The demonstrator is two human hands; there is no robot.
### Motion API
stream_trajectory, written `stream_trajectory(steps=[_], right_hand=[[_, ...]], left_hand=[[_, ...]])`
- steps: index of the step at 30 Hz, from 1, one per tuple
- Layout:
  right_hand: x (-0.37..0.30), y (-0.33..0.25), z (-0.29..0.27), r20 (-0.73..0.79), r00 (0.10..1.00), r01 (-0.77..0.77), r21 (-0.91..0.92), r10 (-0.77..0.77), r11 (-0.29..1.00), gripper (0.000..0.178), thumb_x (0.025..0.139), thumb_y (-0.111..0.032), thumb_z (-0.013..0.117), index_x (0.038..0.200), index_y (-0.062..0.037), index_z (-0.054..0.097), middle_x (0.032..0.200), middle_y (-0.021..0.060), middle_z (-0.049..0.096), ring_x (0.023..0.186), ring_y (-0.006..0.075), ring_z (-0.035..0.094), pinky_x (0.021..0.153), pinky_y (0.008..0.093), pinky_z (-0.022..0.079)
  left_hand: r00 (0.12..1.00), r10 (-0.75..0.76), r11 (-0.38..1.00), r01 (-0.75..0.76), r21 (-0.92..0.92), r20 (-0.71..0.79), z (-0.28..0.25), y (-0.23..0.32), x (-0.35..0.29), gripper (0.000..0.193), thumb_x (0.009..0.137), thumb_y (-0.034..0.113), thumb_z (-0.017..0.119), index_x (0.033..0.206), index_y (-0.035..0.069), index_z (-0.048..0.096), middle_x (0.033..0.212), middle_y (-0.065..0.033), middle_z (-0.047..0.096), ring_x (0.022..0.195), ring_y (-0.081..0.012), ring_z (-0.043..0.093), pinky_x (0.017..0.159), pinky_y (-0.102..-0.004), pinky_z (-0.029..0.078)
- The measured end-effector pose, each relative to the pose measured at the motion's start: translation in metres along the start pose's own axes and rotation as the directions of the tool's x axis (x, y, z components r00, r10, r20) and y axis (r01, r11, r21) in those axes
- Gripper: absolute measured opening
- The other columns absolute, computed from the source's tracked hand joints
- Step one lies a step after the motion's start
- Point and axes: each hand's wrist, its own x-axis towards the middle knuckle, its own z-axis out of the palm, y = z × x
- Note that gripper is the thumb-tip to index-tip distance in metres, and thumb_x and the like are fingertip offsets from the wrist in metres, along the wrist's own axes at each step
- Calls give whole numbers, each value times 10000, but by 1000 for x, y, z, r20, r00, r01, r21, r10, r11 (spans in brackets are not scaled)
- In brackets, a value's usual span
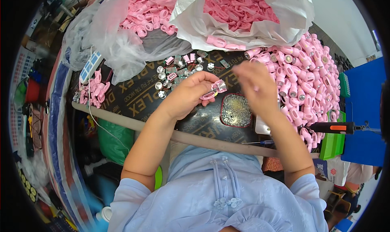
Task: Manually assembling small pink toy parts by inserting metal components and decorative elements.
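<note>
My left hand [187,94] is closed around a small pink plastic casing [208,96] with a shiny silver reflector cup [219,86] at its end. To its right, my right hand [258,84] hangs over the table, smeared by motion; whether its fingers hold anything is unclear. Just past the left hand lie loose silver reflector cups [161,75] and small green circuit boards with pink parts [177,78]. Between and below the hands sits a shallow red-rimmed tray [236,110] of tiny metal pieces.
A large heap of pink casings [302,75] covers the right side. Behind stand a white sack [187,19] and a clear plastic bag [109,33], both holding pink parts. A black-and-orange electric screwdriver [335,127] hangs at right. A thin screwdriver [266,142] lies at the front edge.
</note>
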Motion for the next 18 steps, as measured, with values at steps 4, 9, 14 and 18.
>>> stream_trajectory(steps=[4,9,14,18], right_hand=[[47,66,0,-13,1000,-23,-384,20,923,204,835,-40,674,1035,-14,708,1009,176,692,972,363,639,857,451,510],[66,117,11,236,969,45,-438,67,898,178,808,-108,691,956,-22,740,883,167,706,891,385,659,854,464,510],[77,106,15,368,912,76,-584,180,808,109,755,-78,709,854,-41,735,891,155,703,906,367,640,828,453,518],[64,104,29,282,954,120,-663,99,739,76,733,-72,712,804,-54,730,906,143,689,911,350,633,823,450,519]], left_hand=[[997,47,985,-35,167,-66,0,4,-1,237,1016,99,525,1229,14,586,1004,-46,655,816,-91,602,708,-236,494],[973,203,957,-173,232,-112,-4,-3,-11,214,1011,66,528,1216,14,561,989,-55,647,829,-97,597,689,-238,479],[971,219,970,-206,128,-97,-12,-12,-21,284,945,0,597,1225,17,550,1069,-47,634,890,-95,599,719,-233,482],[969,236,972,-236,7,-71,-19,-24,-26,408,876,-78,631,1261,18,538,1143,-40,614,944,-97,601,793,-237,498]])
